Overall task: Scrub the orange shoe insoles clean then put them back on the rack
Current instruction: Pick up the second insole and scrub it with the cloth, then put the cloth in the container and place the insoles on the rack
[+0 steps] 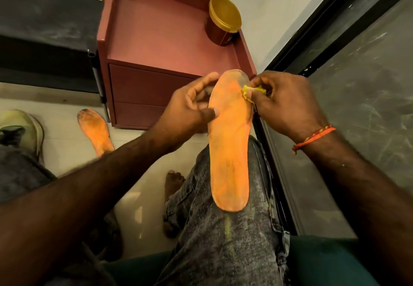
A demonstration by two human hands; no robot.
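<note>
we hold a long, flat orange foam insole (229,142) upright over our knee in grey washed denim (225,236), its heel end resting on the thigh and its greyed toe end pointing up toward the pink-red wooden cabinet (161,46). our left hand (192,104) grips the insole's left edge, thumb pressed on the front face and fingers curled behind it. our right hand (283,102), with an orange thread band at the wrist (312,138), pinches a small crumpled yellow cloth (252,92) against the insole's right edge near the toe. a second orange insole (95,131), dirty at its toe, lies on the pale floor to the left, beside a pale yellowish shoe (24,127). a round brown tub with a gold lid (223,20) stands on the cabinet's top, in its right back corner.
</note>
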